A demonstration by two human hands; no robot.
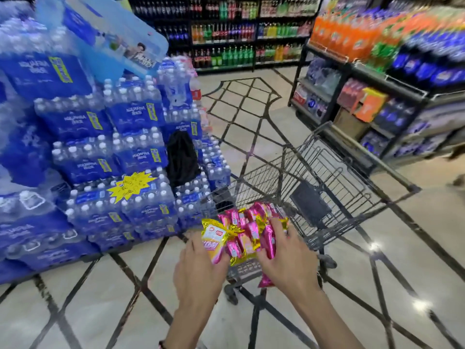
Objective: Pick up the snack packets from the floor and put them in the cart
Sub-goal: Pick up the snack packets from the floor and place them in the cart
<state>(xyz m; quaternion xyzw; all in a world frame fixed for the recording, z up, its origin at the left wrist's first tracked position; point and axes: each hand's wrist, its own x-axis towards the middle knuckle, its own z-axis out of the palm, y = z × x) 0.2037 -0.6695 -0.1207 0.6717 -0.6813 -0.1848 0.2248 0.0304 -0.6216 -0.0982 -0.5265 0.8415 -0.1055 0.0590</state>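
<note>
So a whole bunch of pink-and-gold snack packets (245,230) is being squeezed between both hands right at the near end of the cart (372,159), seemingly just above its basket. The left hand (198,263) is being curled around the cart-left side of the bundle, and the right hand (289,258) is being spread over the other side with its fingers clamped down on the wrappers. Nothing is being dropped in yet, going by this. The risk: too many slippery foil packs are being carried in one loose stack, and one pink packet (266,280) is already being left dangling under the right hand, on the near side of the cart. If the squeeze is being eased too early, that one is probably being lost to the floor (88,311) instead of the basket. Small packs could also be slipping through the wire mesh, though that can't be told for sure. The floor around the cart is being shown as glossy pale tile with dark diagonal lines, with ceiling lights being reflected in it, so anything dropped may skid. Left of the cart, shrink-wrapped water bottle packs (136,157) are being stacked high; beyond the cart, soda shelves (239,34) are lining the back wall, and right of the cart a dark rack (352,69) is being loaded with orange and blue bottles.
</note>
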